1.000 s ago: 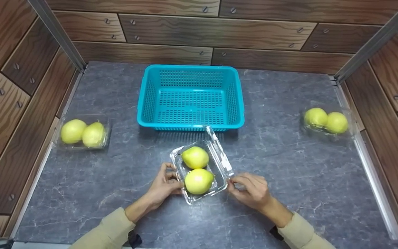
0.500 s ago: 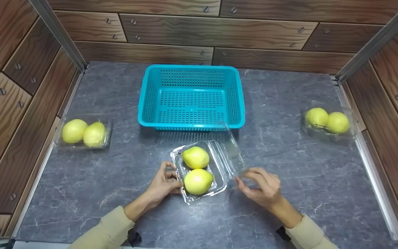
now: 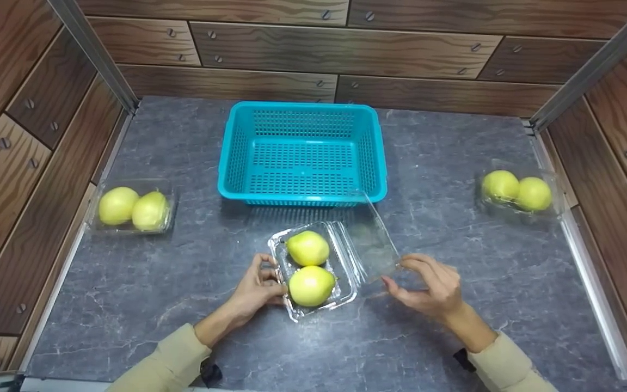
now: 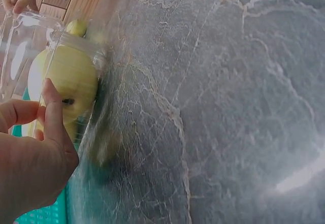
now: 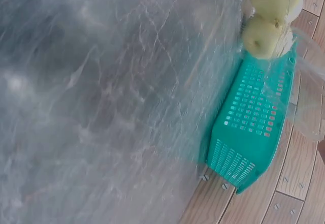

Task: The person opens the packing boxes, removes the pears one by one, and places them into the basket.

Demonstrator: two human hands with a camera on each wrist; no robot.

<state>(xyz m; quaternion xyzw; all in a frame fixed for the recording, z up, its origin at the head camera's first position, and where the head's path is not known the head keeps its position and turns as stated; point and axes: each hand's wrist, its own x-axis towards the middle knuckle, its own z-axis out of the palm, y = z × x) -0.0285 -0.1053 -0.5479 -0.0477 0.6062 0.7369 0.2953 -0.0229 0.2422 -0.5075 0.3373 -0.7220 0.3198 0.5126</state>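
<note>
Two yellow pear-like fruits lie in the base of a clear plastic clamshell box, in front of the basket. My left hand pinches the base's left rim between thumb and fingers; the left wrist view shows this grip beside a fruit. With thumb and fingers, my right hand pinches the near right corner of the hinged lid, which tilts out to the right. That lid also appears in the right wrist view, where the right hand is out of sight.
A turquoise perforated basket stands behind the box, holding nothing visible. One lidded clear box with two fruits sits at far left, another at far right. Wood-patterned walls border the grey marbled tabletop.
My right hand has moved right, swinging the lid from near upright out to the right and lower. The left hand, base and fruits have stayed put.
</note>
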